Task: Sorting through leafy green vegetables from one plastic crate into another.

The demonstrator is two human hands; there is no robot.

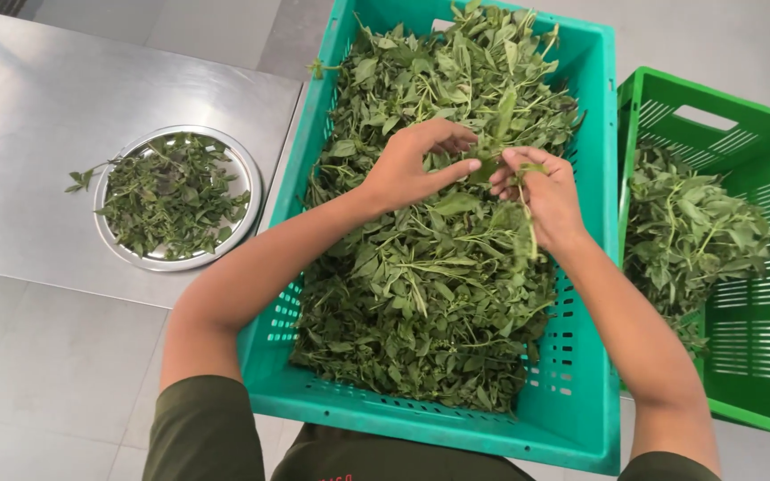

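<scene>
A teal plastic crate [572, 392] sits in front of me, heaped with leafy green stems [421, 294]. Both hands hover over its middle. My left hand [416, 165] pinches a leaf between thumb and fingers. My right hand [541, 191] grips a thin leafy sprig [528, 218] whose stem hangs down past the palm. The two hands nearly touch at the fingertips.
A round steel plate [247, 191] with picked green sprigs rests on a steel table [37, 107] to the left. A bright green crate [759, 356] with more leafy stems stands at the right. Grey tiled floor lies below.
</scene>
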